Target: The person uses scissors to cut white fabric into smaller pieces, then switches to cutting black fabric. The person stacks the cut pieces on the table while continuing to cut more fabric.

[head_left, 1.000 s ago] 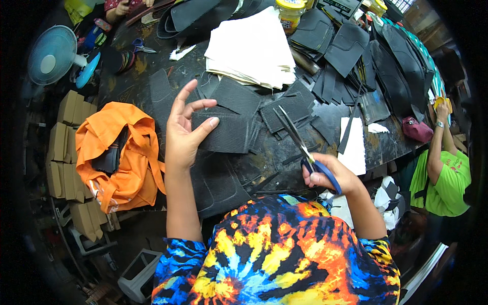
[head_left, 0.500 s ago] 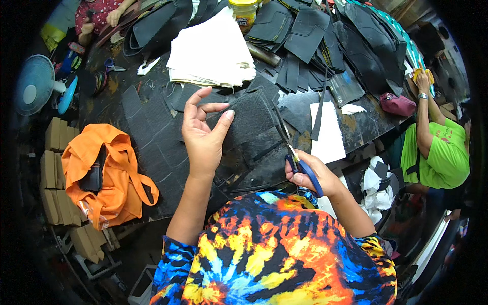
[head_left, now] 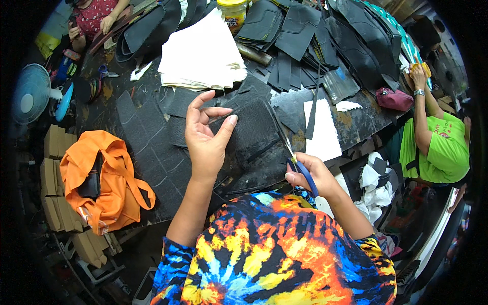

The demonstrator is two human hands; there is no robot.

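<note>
My left hand pinches the left edge of a dark, textured square piece of sheet material between thumb and fingers, its other fingers raised and curved. My right hand is closed round the blue handles of a pair of scissors. Their blades point away from me and lie along the right edge of the square piece. Whether they are biting into it I cannot tell. Beneath and left of it, a dark sheet with pale marked lines lies on the table.
A stack of white sheets lies ahead, near a yellow-lidded jar and piles of black cut pieces. An orange bag sits at the left, and a maroon pouch at the right. Two people work across the table.
The whole view has shifted slightly. The square piece has turned a little in my left hand, and the scissors stay at its right edge.
</note>
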